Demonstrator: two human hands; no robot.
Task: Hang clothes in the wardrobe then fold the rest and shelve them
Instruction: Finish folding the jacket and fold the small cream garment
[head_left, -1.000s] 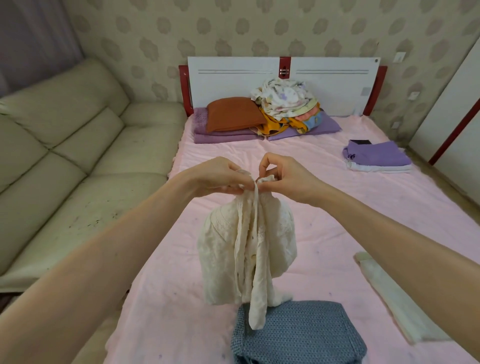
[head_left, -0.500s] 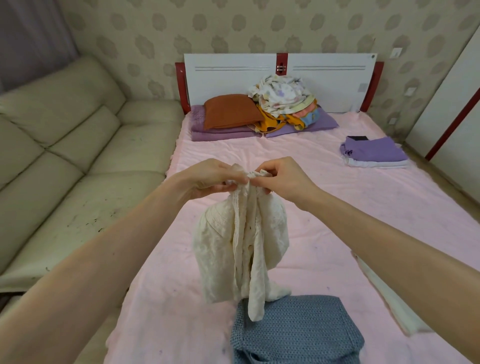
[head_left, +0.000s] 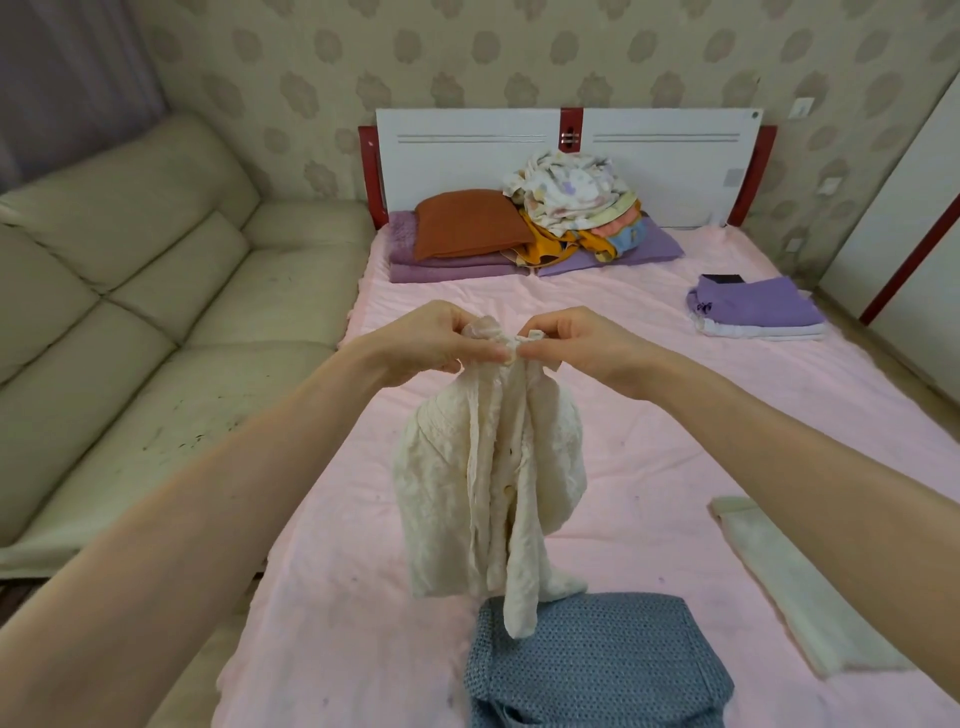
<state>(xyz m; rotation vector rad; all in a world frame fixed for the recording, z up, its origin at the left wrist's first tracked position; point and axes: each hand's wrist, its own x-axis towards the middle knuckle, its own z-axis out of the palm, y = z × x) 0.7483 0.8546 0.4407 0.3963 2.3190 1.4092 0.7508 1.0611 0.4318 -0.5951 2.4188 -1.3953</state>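
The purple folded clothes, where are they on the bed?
The purple folded clothes sit on the right side of the pink bed, atop white folded ones, with a dark flat object at their far edge, near the wardrobe door.

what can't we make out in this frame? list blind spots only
Head view only:
- cream garment: bunched, type unclear; top edge hidden inside left hand and right hand.
- grey knit: cut off by bottom edge.
- dark item on the purple folded stack: too small to identify.
- wardrobe: cut off by right edge; inside unseen.
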